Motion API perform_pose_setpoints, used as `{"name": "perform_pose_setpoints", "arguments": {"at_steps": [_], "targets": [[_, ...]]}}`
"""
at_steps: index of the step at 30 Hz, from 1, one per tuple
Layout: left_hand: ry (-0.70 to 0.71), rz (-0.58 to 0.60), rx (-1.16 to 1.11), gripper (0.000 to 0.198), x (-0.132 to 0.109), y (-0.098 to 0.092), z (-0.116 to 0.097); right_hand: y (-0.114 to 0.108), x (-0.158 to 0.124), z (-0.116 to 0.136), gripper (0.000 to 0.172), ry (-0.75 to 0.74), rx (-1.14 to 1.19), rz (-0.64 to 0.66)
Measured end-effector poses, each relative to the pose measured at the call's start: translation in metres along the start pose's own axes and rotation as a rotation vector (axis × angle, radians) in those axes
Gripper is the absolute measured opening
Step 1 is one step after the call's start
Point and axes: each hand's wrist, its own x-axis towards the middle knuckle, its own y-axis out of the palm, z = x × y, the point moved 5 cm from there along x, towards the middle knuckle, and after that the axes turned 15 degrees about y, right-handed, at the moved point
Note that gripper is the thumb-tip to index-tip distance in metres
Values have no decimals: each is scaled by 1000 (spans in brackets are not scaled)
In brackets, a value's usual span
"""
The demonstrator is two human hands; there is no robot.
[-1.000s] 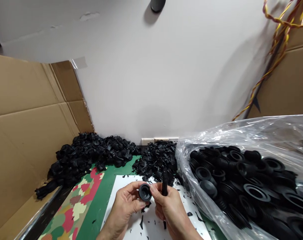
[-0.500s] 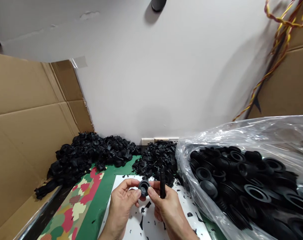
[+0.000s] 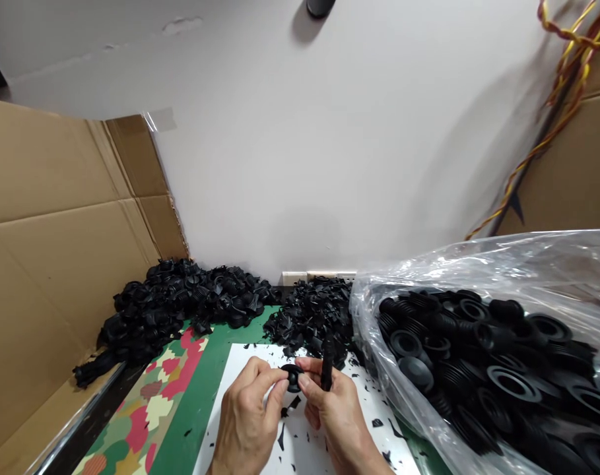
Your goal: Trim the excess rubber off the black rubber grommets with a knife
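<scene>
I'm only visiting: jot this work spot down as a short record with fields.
Left hand: fingertips on small round black part
Right hand: pinching same part, holding slim black rod-shaped object
Beneath: flat white sheet with scattered black scraps
At left: heap of black pieces, some ribbed
At right: clear plastic bag holding ribbed black parts

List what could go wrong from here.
The small round black part is at the fingertips of the left hand and right hand, so it might slip. The right hand also holds a slim black object, which could shift or get in the way. Loose black scraps lie on the white sheet below, so a dropped part might pick some up.
</scene>
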Motion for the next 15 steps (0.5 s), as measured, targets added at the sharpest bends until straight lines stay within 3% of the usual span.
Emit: {"name": "perform_pose_setpoints", "arguments": {"at_steps": [4, 11, 15], "targets": [[-21, 93, 32, 25, 2, 3, -1, -2, 1, 1, 36, -4, -33, -10], [-50, 151, 80, 22, 4, 7, -4, 2, -8, 10, 28, -26, -89, -7], [70, 116, 212, 23, 3, 8, 1, 9, -17, 20, 19, -87, -124, -47]]}}
